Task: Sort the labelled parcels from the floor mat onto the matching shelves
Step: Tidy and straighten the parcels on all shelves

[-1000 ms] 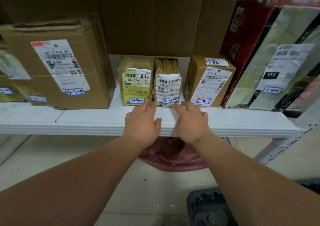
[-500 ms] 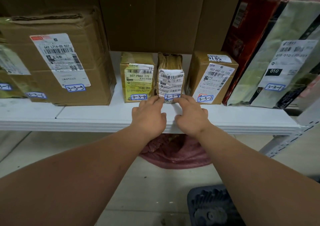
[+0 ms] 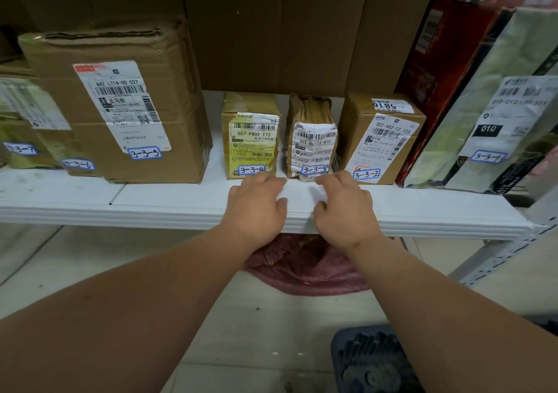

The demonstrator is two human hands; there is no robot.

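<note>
Both hands, left hand (image 3: pixel 256 202) and right hand (image 3: pixel 344 208), loosely open, holding nothing, resting on white metal shelf (image 3: pixel 422 211) by crumpled tape-wrapped brown 3-3-3 parcel (image 3: pixel 311 139).

Before you the shelf (image 3: pixel 169 202) is smooth white board with a slight sheen. The large box (image 3: pixel 126 103) is matt brown cardboard — creased, with a glossy paper label. The 3-3-3 parcel (image 3: pixel 311 139) is wrapped in crinkled shiny tape; the red sack (image 3: pixel 305 266) below looks coarse, woven.
</note>
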